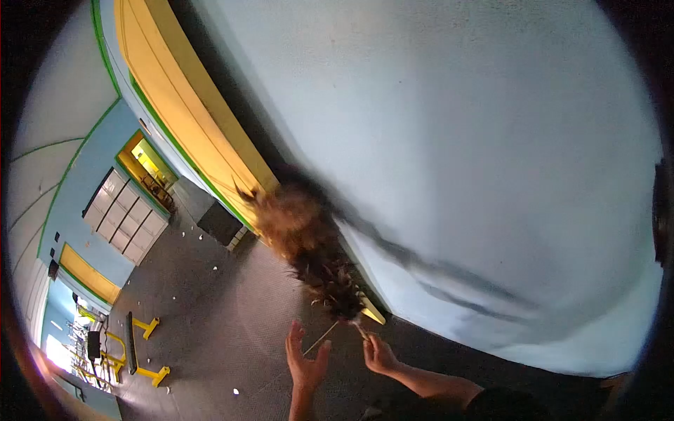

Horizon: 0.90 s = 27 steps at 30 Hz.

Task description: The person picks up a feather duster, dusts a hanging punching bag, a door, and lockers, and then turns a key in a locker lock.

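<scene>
A large brown and black feather duster point(298, 242) reaches up and away from me, its feathers against the yellow trim point(232, 137) at the edge of the pale blue wall. The top of the duster is smeared by motion. My right hand point(380, 353) is closed around its thin handle, just below the dark lower feathers. To the left, my left hand point(307, 359) is raised with fingers and thumb apart, gripping nothing. A thin pale strand point(321, 337) runs between the duster's base and my left hand; I cannot tell whether it touches the palm.
The pale blue wall point(456, 140) fills the right side, with the duster's shadow on it. On the dark floor point(232, 316) lie several white scraps. A yellow-framed bench point(131, 344) stands at lower left, white lockers point(126, 214) and a dark box point(220, 224) farther back.
</scene>
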Available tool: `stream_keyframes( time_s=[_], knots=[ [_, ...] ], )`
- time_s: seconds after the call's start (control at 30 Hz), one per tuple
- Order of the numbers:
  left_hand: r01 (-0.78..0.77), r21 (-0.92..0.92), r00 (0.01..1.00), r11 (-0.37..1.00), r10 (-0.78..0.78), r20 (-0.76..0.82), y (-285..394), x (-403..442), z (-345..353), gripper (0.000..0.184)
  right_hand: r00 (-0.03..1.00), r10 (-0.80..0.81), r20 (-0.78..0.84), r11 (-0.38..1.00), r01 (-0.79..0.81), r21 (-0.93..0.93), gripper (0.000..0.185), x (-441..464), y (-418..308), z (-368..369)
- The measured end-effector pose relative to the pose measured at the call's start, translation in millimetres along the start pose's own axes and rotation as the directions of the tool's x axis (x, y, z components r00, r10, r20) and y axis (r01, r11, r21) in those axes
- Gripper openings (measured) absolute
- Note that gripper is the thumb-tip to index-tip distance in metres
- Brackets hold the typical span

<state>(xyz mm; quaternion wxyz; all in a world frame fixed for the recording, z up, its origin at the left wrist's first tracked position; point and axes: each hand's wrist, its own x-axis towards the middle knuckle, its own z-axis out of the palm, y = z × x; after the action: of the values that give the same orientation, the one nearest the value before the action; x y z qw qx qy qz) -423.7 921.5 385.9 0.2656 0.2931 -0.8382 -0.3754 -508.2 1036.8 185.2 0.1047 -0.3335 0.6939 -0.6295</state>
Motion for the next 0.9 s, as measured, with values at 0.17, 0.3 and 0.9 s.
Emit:
stream_keyframes(
  time_s=[0.17,0.3,0.9],
  knots=[
    [-0.185,0.123,0.982,0.975,0.179,0.063,-18.6,55.5,4.1,0.071,0.972,0.125,0.2,0.959,-0.067,-0.274,0.023,-111.6,126.8,-62.6],
    [-0.267,0.138,0.962,0.954,0.256,0.093,-71.8,112.7,0.7,0.067,0.574,0.783,0.24,0.542,-0.44,-0.716,0.029,-149.2,95.8,-114.9],
    [-0.917,-0.242,0.178,0.318,0.867,0.465,-40.6,307.4,31.8,0.025,0.501,0.835,-0.228,0.471,-0.865,-0.175,0.034,-48.7,39.4,101.7]
  ],
)
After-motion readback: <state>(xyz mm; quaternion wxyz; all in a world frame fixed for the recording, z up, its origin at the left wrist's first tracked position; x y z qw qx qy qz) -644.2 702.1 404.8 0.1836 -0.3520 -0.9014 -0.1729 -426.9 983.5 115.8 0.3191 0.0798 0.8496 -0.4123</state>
